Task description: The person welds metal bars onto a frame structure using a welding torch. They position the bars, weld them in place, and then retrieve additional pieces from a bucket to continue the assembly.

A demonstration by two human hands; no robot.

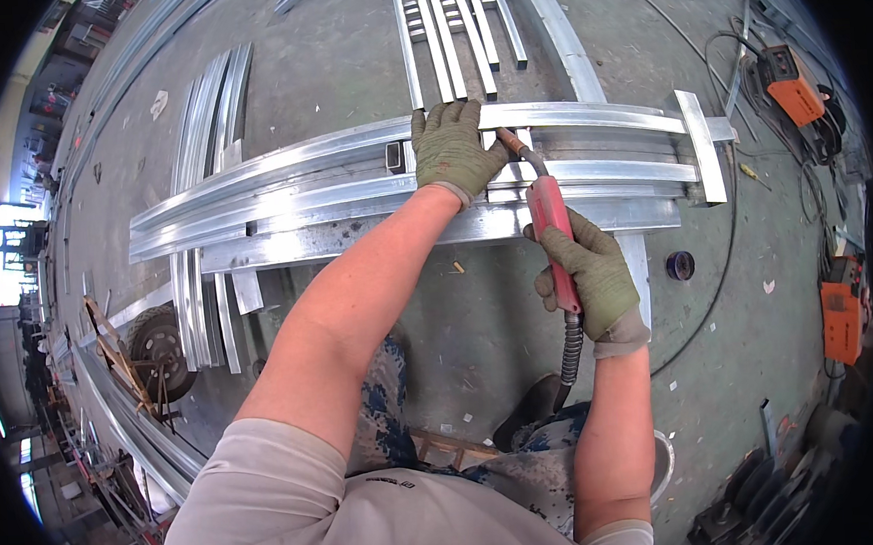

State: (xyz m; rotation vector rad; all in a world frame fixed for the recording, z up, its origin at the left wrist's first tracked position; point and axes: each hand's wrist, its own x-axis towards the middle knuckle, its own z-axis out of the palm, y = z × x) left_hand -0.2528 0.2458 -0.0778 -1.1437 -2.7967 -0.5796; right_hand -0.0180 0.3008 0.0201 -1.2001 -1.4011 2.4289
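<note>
My right hand (595,274), in a green work glove, is wrapped round the red handle of a welding torch (549,212). The torch's bent neck points up and left, its copper-coloured nozzle close to my left thumb and the metal frame. My left hand (452,151), also gloved, lies flat with fingers stretched over the silver metal tubes (312,151) of that frame. Beside it, the dark open end of a short square tube (394,157) shows. A short crosspiece (701,148) stands across the tubes' right end. What lies under my left palm is hidden.
Long metal profiles (213,116) lie at the left, and narrow tubes (441,35) extend beyond the frame. Two orange machines (794,86) with cables stand at the right. A small round tin (680,266) sits on the floor; a wheel (160,352) is at the left.
</note>
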